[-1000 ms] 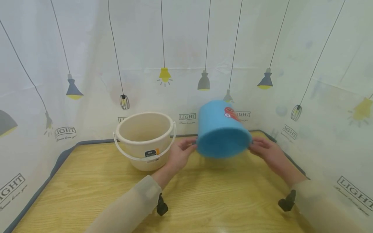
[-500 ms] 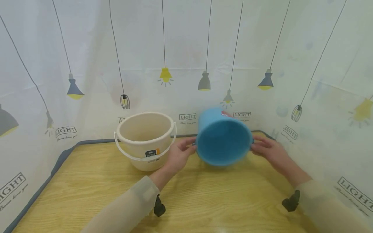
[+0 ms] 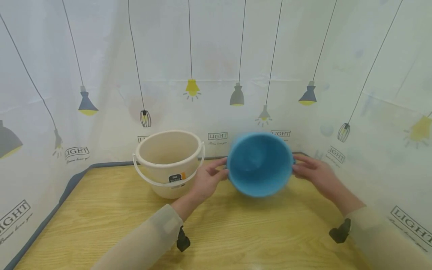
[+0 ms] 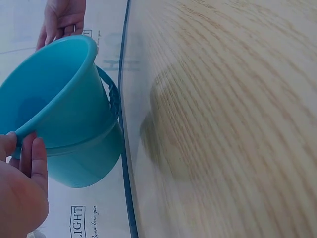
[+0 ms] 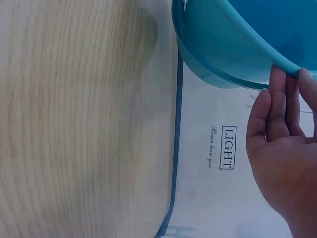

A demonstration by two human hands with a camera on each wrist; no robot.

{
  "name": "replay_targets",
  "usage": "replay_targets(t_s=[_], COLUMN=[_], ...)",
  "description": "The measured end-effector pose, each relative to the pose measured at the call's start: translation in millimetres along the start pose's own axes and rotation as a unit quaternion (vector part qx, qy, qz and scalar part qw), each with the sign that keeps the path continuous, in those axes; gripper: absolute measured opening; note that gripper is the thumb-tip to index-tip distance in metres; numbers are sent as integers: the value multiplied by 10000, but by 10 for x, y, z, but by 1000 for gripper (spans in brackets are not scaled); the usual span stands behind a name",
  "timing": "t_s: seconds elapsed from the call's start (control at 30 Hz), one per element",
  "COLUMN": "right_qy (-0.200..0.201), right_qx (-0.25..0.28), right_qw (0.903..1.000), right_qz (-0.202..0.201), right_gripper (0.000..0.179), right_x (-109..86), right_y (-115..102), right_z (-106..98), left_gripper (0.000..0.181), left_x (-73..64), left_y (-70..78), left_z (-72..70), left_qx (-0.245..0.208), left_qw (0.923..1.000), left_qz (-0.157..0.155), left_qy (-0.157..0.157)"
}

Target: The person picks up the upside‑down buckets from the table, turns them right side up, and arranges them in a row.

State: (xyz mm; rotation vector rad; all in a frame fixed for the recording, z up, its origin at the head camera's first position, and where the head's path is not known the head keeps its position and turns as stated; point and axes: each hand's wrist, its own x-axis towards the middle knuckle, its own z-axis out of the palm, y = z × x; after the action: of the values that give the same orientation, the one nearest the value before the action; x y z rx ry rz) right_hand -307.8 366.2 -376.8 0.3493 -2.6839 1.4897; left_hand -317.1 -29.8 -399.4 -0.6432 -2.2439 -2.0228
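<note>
A blue bucket (image 3: 260, 165) is tilted with its open mouth facing the head camera, so its inside and round bottom show. My left hand (image 3: 206, 179) pinches its rim on the left side. On the opposite side my right hand (image 3: 314, 171) pinches the rim between thumb and fingers. In the left wrist view the blue bucket (image 4: 84, 124) appears raised off the wooden table, its handle (image 4: 113, 94) hanging against its underside. A cream bucket (image 3: 162, 170) stands upright just left of my left hand, its white handle (image 3: 162, 183) lowered across the front.
The wooden table (image 3: 236, 232) runs back to a pale curtain (image 3: 216, 45) printed with lamps and the word LIGHT. The curtain also encloses the left and right sides. A dark blue edge (image 3: 111, 164) borders the tabletop.
The blue bucket has tipped, its mouth swinging up from facing downward to facing the head camera, and its red sticker has gone out of sight. Both hands keep their grip; the cream bucket stays put.
</note>
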Motion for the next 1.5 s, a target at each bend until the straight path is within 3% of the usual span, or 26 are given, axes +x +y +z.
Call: replay_targets(t_s=[0.5, 0.8, 0.97, 1.5], right_qy=[-259, -356, -403, -214], right_qx=[84, 265, 39, -73], right_qw=[9996, 9990, 9992, 9991], right_qz=[48, -4, -6, -372], right_gripper=[62, 66, 65, 59], right_x=[26, 36, 21, 11], right_y=[-33, -36, -52, -76], right_z=[-33, -64, -85, -89], left_gripper=[49, 62, 63, 62], left_x=[-2, -13, -2, 39], left_y=[73, 116, 128, 135], left_z=[-81, -124, -146, -134], left_qx=[-2, 183, 221, 659], left_qw=[9994, 9972, 9964, 9947], left_qz=[177, 480, 483, 640], left_qy=[-281, -539, -659, -463])
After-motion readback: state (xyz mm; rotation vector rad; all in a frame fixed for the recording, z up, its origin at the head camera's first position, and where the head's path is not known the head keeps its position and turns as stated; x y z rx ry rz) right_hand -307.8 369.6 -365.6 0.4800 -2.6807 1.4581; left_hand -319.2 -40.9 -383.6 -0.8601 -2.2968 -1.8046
